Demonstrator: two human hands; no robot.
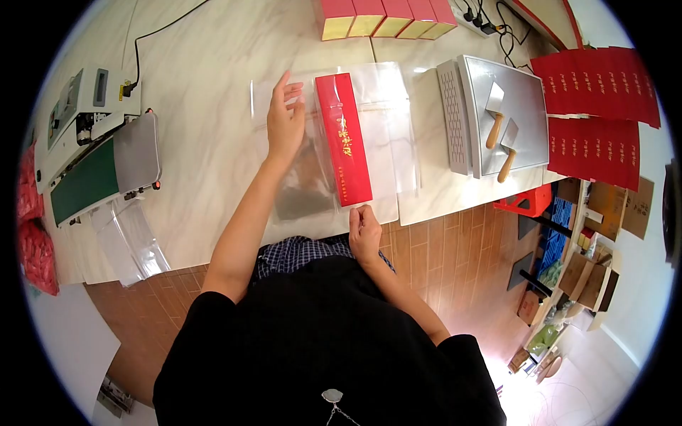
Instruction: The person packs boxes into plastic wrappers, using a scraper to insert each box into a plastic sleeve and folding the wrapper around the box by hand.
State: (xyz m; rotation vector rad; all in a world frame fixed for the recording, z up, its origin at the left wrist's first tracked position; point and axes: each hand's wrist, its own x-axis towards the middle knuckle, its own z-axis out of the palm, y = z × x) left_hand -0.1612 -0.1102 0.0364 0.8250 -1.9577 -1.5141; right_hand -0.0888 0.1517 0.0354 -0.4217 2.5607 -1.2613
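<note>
A long red box (344, 140) with gold lettering lies on clear plastic film (387, 128) on the marble-patterned table, tilted slightly, its near end toward my body. To the left of the box, my left hand (286, 124) is raised with its fingers apart and nothing in it. My right hand (365, 231) is closed just below the near end of the box, at the edge of the film and table. Its fingers are pinched together, and what they hold, if anything, is too small to tell.
A sealing machine with a green belt (89, 181) stands at the left. Several red boxes (387, 18) line the back. At the right are a metal plate (522, 142) with two wooden-handled scrapers (495, 131) and red printed sheets (593, 149).
</note>
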